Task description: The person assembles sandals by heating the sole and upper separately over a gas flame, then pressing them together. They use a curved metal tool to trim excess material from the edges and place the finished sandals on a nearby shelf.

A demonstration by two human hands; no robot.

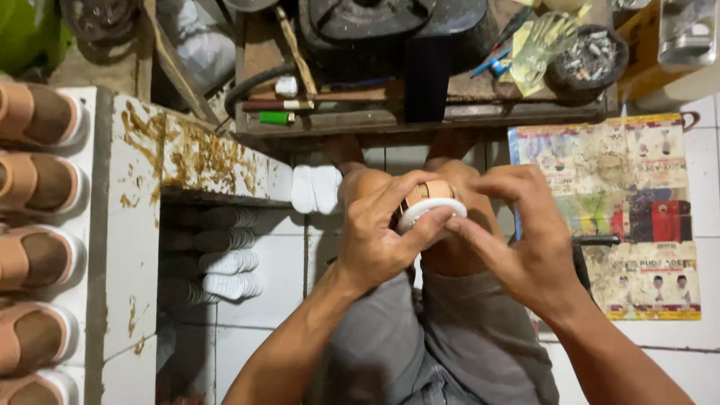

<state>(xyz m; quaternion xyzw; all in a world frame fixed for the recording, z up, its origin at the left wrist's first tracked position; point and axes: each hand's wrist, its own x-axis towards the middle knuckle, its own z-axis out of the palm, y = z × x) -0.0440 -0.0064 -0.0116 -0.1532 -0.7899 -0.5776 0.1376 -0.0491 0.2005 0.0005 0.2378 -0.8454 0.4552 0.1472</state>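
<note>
Currently our left hand (pixel 375 232) wraps the sandal (pixel 431 204), right hand (pixel 525 240) pinching its white sole edge; sole faces us, long axis running away toward the counter (pixel 420 112).

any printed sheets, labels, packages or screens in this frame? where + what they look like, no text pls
Printed poster sheet: flat on the tiled floor at right, beside the right hand; rectangular, worn and stained, yellow border, red, green and black blocks, small figures of people.
Clear plastic wrapper: on the workbench at top, crumpled, yellowish.
No screens or signs in view.
The sandal held in both hands shows no label; left hand covers much of it.
</note>
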